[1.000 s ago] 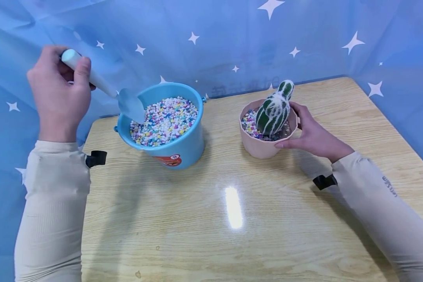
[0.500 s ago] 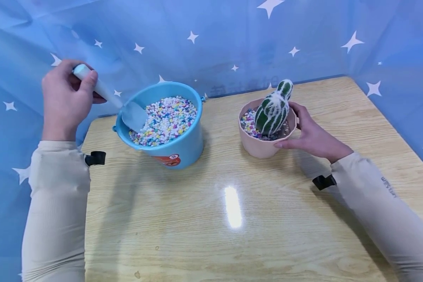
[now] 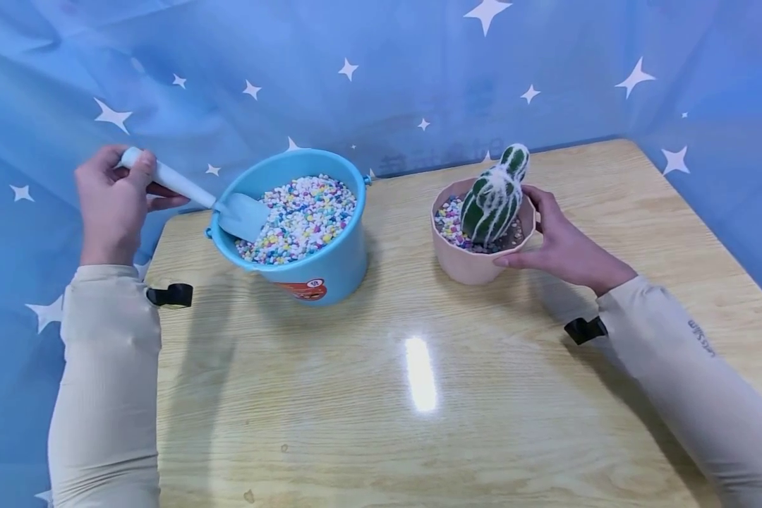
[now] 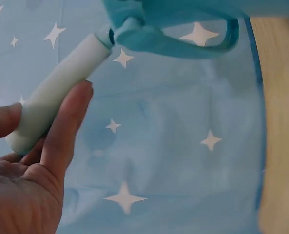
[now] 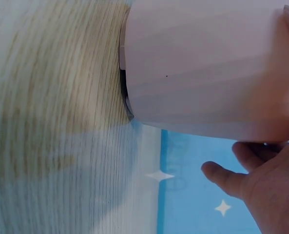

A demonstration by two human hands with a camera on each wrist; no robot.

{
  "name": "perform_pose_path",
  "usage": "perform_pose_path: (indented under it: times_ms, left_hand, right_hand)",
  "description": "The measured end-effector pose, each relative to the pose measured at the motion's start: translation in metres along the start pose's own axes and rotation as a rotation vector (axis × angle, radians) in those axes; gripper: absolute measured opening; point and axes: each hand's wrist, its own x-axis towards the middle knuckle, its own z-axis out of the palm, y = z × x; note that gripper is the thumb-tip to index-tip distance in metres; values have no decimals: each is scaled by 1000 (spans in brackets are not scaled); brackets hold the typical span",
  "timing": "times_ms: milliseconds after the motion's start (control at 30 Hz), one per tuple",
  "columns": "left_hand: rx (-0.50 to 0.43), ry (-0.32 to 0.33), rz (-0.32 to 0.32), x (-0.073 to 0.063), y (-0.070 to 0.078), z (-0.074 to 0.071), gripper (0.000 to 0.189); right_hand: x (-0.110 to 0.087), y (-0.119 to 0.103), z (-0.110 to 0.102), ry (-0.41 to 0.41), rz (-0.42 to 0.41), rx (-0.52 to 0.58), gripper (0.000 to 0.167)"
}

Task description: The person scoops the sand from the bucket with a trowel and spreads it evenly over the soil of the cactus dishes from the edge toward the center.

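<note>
In the head view, my left hand grips the pale handle of a light blue toy shovel. Its blade lies inside the blue bucket, against the left part of the multicoloured pebbles. The left wrist view shows the white handle pinched between thumb and fingers, close to the bucket's rim. On the right, my right hand holds the side of a pink flowerpot, thumb on the near rim. A green cactus with white fuzz leans in the pot, with pebbles and dark soil at its base.
Bucket and pot stand apart at the back of a wooden table. A blue curtain with white stars hangs directly behind the table and along its sides. The bucket's carrying handle hangs at its side in the left wrist view.
My left hand has come down and slightly right, and the shovel handle now lies flatter. The blade has moved further into the bucket. My right hand and the pot have stayed put.
</note>
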Motion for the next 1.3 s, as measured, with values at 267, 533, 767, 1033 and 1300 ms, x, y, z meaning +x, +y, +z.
perform_pose_path:
  times_ms: [267,533,767,1033,1300]
  left_hand:
    - [-241,56,-92,-9,-17,-8,26]
    - [-316,79,-135,-11,-29,5,27]
    - [-428,90,-181,-16,-39,3,25]
    - [-493,105,-225,-18,-43,3,25]
    - [-575,94,-210,-21,-40,7,22]
  right_hand:
    - [2,-3,-4,-49,11,28,116]
    - [0,1,-2,-5,21,36,114]
    - [1,1,-2,-20,-22,56,116]
    - [1,3,-1,-11,-29,67,115]
    - [2,0,-2,-29,14,38,118]
